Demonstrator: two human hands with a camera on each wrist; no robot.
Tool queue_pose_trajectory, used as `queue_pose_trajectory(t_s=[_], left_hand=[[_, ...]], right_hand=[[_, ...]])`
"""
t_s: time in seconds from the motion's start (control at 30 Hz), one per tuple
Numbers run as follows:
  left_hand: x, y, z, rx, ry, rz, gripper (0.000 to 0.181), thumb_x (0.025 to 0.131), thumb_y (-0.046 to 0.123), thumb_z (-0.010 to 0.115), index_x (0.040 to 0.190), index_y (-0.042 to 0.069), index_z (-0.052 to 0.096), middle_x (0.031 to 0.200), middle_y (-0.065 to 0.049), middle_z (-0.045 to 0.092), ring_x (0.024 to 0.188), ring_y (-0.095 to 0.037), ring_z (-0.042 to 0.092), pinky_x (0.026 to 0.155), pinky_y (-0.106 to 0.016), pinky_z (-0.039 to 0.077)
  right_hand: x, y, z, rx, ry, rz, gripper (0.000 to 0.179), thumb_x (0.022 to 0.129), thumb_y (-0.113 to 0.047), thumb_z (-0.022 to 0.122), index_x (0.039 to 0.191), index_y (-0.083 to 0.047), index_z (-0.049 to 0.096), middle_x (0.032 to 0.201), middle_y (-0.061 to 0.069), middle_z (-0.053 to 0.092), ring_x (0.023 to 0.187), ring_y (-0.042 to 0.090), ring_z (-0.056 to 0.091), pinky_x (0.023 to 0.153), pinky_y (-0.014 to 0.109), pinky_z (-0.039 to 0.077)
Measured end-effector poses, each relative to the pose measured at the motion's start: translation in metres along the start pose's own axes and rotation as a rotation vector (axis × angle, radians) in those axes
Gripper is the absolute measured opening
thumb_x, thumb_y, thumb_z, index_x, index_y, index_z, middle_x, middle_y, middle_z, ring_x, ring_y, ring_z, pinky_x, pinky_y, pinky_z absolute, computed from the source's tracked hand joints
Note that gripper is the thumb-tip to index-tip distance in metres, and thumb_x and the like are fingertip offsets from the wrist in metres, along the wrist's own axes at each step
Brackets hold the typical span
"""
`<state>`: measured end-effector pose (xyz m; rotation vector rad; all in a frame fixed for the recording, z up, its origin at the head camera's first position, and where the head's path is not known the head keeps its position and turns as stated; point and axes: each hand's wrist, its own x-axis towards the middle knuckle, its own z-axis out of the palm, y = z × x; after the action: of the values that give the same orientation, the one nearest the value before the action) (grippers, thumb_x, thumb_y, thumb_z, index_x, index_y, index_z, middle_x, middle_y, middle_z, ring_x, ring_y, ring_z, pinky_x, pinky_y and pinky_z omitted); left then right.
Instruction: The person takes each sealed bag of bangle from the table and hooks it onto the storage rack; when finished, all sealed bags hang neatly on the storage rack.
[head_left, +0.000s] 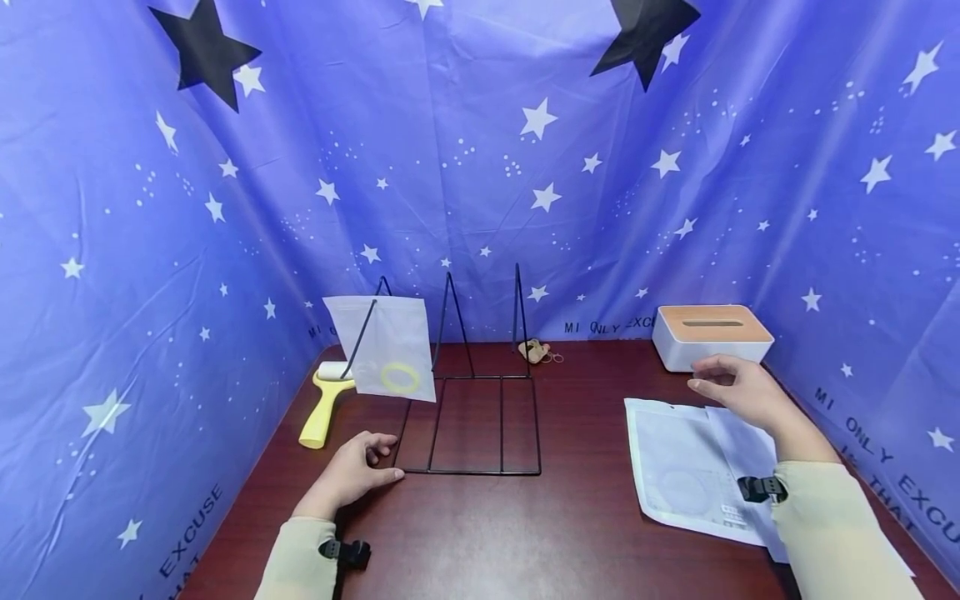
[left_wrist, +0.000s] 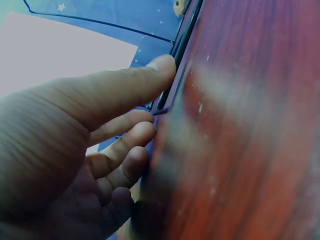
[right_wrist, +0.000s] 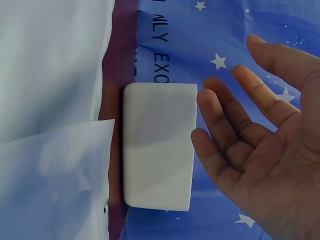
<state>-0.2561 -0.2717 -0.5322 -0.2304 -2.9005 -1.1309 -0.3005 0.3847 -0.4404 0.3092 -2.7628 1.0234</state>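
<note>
A black wire rack [head_left: 501,425] with several upright triangular dividers stands on the table. At its left end, a white translucent bag [head_left: 386,346] with a yellow ring showing in it leans upright against a divider. My left hand [head_left: 352,475] is at the rack's front left corner. Its thumb touches the wire there, and the other fingers are loosely bent beside the rack's left side. Over the right of the table, my right hand [head_left: 738,392] hangs with relaxed fingers and holds nothing. Beneath it lie flat pale bags [head_left: 675,467], overlapping each other.
Behind the right hand is a white tissue box [right_wrist: 160,150] with a wood-coloured lid. A yellow-handled lint roller [head_left: 321,417] lies left of the rack. A small tan trinket [head_left: 534,351] sits behind it. Blue star-patterned cloth [head_left: 480,167] surrounds the table.
</note>
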Motion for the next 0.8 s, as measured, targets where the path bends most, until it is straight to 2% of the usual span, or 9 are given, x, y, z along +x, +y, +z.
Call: queue_pose_trajectory(t_s=[0.13, 0.37, 0.57, 0.8], left_hand=[[-0.001, 0.001, 0.001, 0.016, 0.006, 0.0, 0.052, 0.077, 0.023, 0.096, 0.123, 0.015, 0.075, 0.1, 0.007, 0.062, 0.087, -0.013, 0.055, 0.08, -0.036, 0.048], [-0.002, 0.004, 0.001, 0.019, 0.016, 0.02, 0.05, 0.077, 0.022, 0.096, 0.121, 0.012, 0.075, 0.098, 0.005, 0.062, 0.086, -0.015, 0.055, 0.079, -0.036, 0.048], [-0.001, 0.003, 0.003, 0.036, 0.027, 0.026, 0.048, 0.077, 0.021, 0.096, 0.12, 0.013, 0.075, 0.096, 0.005, 0.061, 0.085, -0.015, 0.056, 0.078, -0.036, 0.048], [0.0, 0.004, 0.002, 0.04, 0.027, 0.016, 0.048, 0.077, 0.02, 0.095, 0.12, 0.012, 0.075, 0.095, 0.004, 0.061, 0.084, -0.015, 0.056, 0.079, -0.038, 0.048]], right_hand=[[0.0, 0.001, -0.001, 0.006, -0.001, -0.001, 0.039, 0.099, -0.027, 0.076, 0.122, 0.003, 0.071, 0.113, 0.021, 0.073, 0.091, 0.004, 0.065, 0.071, 0.024, 0.055], [-0.001, 0.001, -0.006, 0.013, -0.023, 0.016, 0.038, 0.099, -0.026, 0.076, 0.123, 0.003, 0.07, 0.114, 0.021, 0.073, 0.09, -0.001, 0.063, 0.072, 0.024, 0.055], [-0.001, 0.005, -0.005, 0.02, -0.071, 0.024, 0.039, 0.1, -0.024, 0.074, 0.125, 0.005, 0.068, 0.116, 0.022, 0.072, 0.096, 0.01, 0.065, 0.072, 0.025, 0.055], [-0.002, 0.019, -0.005, -0.013, -0.111, 0.037, 0.038, 0.097, -0.022, 0.078, 0.122, 0.004, 0.069, 0.11, 0.016, 0.074, 0.094, 0.017, 0.067, 0.073, 0.026, 0.053]])
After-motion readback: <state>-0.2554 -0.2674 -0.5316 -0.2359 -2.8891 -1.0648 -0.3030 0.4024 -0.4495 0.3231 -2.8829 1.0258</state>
